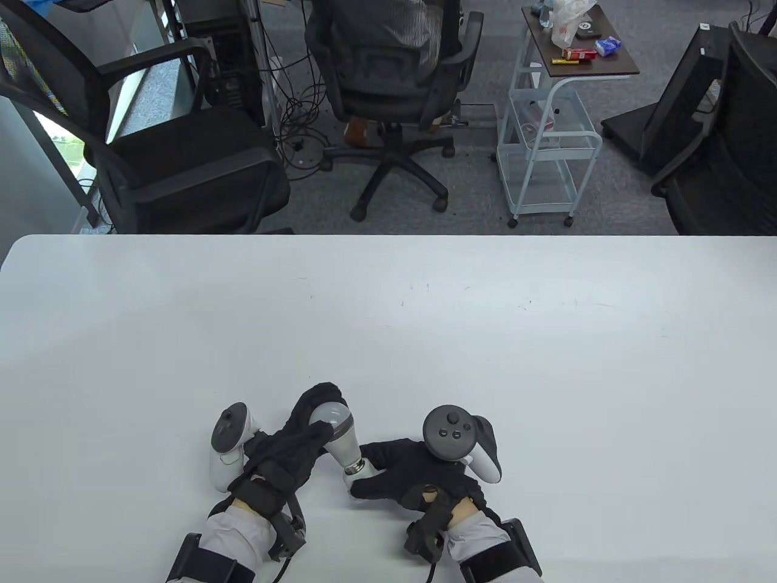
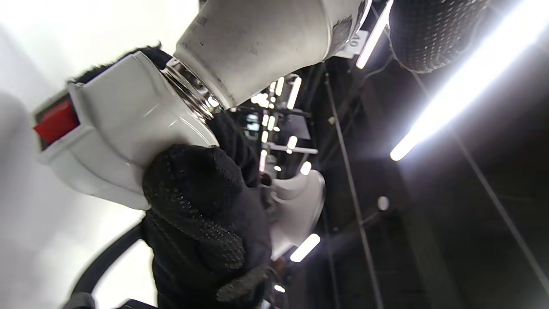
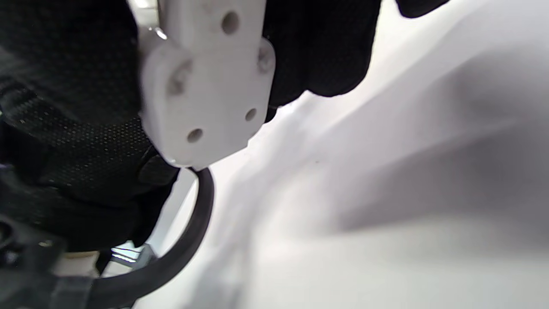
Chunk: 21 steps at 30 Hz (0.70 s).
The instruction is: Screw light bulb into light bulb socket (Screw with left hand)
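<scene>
A white light bulb (image 1: 337, 432) lies tilted near the table's front edge, its metal thread sitting in the mouth of a white socket (image 1: 355, 481). My left hand (image 1: 309, 425) grips the bulb's globe. My right hand (image 1: 407, 470) holds the socket. In the left wrist view the bulb's body (image 2: 257, 43) meets the socket (image 2: 128, 128), with threads showing at the joint and a red switch (image 2: 55, 122) on the socket's side. In the right wrist view my gloved fingers (image 3: 64, 86) wrap the socket's white base (image 3: 206, 86).
The white table (image 1: 388, 334) stretches wide beyond the hands. A black cable (image 3: 180, 253) runs from the socket base. Office chairs (image 1: 388, 79) and a wire cart (image 1: 546, 133) stand on the floor beyond the far edge.
</scene>
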### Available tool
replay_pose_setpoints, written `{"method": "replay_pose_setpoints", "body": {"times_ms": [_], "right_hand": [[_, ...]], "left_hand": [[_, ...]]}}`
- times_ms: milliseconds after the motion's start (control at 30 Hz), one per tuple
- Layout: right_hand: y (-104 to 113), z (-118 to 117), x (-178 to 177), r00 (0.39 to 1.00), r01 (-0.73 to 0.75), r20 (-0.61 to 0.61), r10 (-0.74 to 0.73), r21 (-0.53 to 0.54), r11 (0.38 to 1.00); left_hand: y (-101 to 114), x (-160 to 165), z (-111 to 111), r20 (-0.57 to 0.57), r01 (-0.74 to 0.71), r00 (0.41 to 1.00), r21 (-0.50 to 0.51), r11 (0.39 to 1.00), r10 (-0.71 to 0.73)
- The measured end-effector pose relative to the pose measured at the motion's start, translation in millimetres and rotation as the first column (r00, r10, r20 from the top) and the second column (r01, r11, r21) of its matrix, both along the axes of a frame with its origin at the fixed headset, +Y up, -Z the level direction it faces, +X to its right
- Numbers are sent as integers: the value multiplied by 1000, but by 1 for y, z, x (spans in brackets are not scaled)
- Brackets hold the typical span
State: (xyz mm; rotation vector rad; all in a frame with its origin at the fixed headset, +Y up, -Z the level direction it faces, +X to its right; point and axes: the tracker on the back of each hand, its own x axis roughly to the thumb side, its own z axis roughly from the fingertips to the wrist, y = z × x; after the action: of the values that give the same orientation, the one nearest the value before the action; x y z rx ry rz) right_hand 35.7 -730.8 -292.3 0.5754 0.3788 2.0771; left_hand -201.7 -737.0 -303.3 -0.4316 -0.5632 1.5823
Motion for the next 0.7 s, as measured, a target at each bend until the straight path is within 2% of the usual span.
{"method": "replay_pose_setpoints", "body": {"times_ms": [100,233,300,400,533,600,700], "right_hand": [[1,1,-1,1000,-15,12,15,10,1000],[2,1,-1,999,-22,26,21,23,999],[4,1,-1,999,-43,32,42,58,997],[6,1,0,998,-50,38,47,85,995],[2,-3,2,998,43,-46,-42,20,999],[-3,-6,3,990,98,-102,-102,-46,994],[-6,-8,6,982,156,-94,-165,-90,984]], "left_hand": [[4,-3,2,-101,127,987,39,991,-122],[9,-4,5,-204,143,971,71,987,-126],[10,-5,4,-211,146,969,86,986,-125],[9,-7,3,-186,99,979,94,991,-80],[11,-1,1,-60,-33,997,114,993,40],[10,2,1,-5,-94,995,95,991,95],[5,5,1,80,-183,980,14,983,181]]}}
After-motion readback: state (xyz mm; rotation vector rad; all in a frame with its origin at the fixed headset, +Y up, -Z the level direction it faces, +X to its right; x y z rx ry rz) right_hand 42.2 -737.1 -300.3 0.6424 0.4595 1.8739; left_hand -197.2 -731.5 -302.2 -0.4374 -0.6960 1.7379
